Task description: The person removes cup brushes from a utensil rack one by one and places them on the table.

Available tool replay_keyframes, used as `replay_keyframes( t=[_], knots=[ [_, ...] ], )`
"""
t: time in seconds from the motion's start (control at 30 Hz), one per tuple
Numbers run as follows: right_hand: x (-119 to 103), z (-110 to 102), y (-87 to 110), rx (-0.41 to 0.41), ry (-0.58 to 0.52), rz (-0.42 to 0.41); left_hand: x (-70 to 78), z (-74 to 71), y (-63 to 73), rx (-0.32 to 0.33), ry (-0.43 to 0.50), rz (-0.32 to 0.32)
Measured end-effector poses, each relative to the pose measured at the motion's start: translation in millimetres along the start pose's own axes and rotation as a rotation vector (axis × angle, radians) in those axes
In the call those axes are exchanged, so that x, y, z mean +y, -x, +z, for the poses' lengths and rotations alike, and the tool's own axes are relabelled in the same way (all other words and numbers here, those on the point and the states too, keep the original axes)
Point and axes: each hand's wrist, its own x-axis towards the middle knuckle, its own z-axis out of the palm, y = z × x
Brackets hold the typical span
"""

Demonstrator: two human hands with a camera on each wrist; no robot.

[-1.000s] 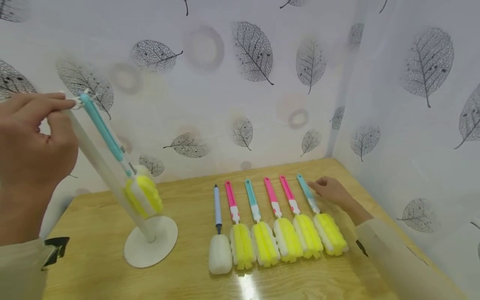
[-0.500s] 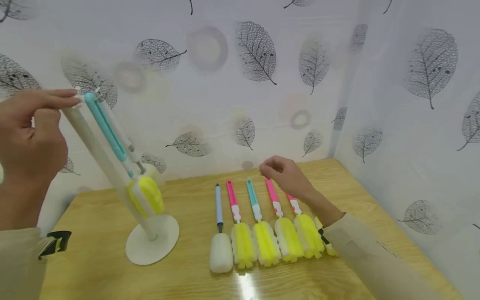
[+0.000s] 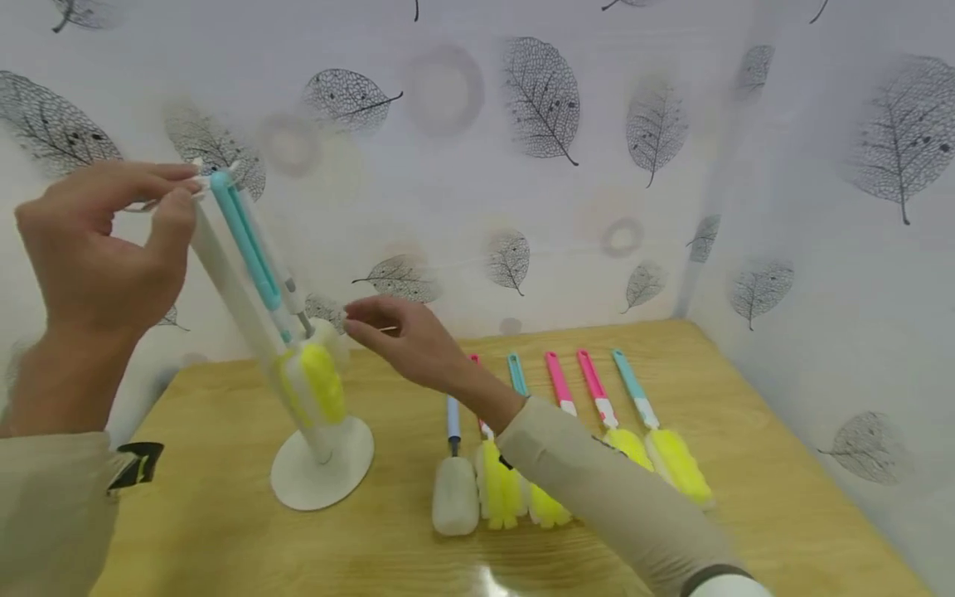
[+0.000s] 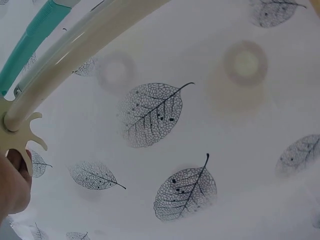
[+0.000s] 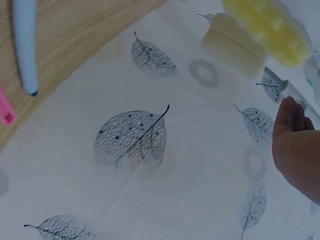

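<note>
My left hand (image 3: 112, 240) pinches the hooked top of a white stand (image 3: 239, 290); the left wrist view shows its curved hooks (image 4: 37, 132) beside the fingers. From the stand hang a sponge bottle brush with a teal handle (image 3: 246, 240) and yellow-and-white head, and behind it a white-handled brush with a white sponge head (image 5: 234, 45). My right hand (image 3: 406, 340) is in the air just right of these hanging heads, its fingers loosely bent with nothing between them. Its forearm hides parts of the brushes lying on the table.
Several sponge brushes lie in a row on the wooden table (image 3: 224, 539): a blue-handled one with a white head (image 3: 455, 497) at the left, then pink and teal handles, ending with a teal-handled brush (image 3: 679, 464). A leaf-print curtain (image 3: 448, 166) stands behind.
My right hand has moved left from the rightmost teal-handled brush, across the row, to beside the hanging brushes. My left hand stays at the stand's top. The head view has shifted slightly.
</note>
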Motion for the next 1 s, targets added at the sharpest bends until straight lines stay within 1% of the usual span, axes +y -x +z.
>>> replay_keyframes(
  t=[0.13, 0.27, 0.37, 0.53, 0.63, 0.73, 0.87, 1.0],
  knots=[
    [-12.8, 25.3, -20.8, 0.063, -0.047, -0.077, 4.8, -0.8, -1.5, -0.009, -0.011, 0.011],
    [-23.0, 42.1, -33.8, 0.131, -0.074, -0.109, 9.6, 0.3, -3.2, -0.006, -0.006, 0.051],
    [-27.1, 47.9, -38.5, 0.183, -0.085, -0.115, 12.4, 1.8, -4.9, -0.007, -0.025, 0.076],
    [-29.5, 49.6, -41.8, 0.242, -0.111, -0.120, 15.0, 4.2, -5.8, -0.026, -0.072, 0.087],
    [-29.2, 48.4, -42.0, 0.254, -0.131, -0.102, 15.5, 5.5, -4.8, -0.032, -0.100, 0.075],
    [-28.9, 47.4, -42.3, 0.250, -0.144, -0.088, 15.1, 5.2, -4.0, -0.018, -0.140, 0.063],
    [-31.5, 46.2, -43.6, 0.237, -0.186, -0.101, 13.5, 2.6, -4.0, 0.006, -0.195, 0.068],
    [-37.4, 43.1, -44.7, 0.213, -0.255, -0.112, 12.0, -1.8, -3.4, 0.029, -0.250, 0.079]
  ],
)
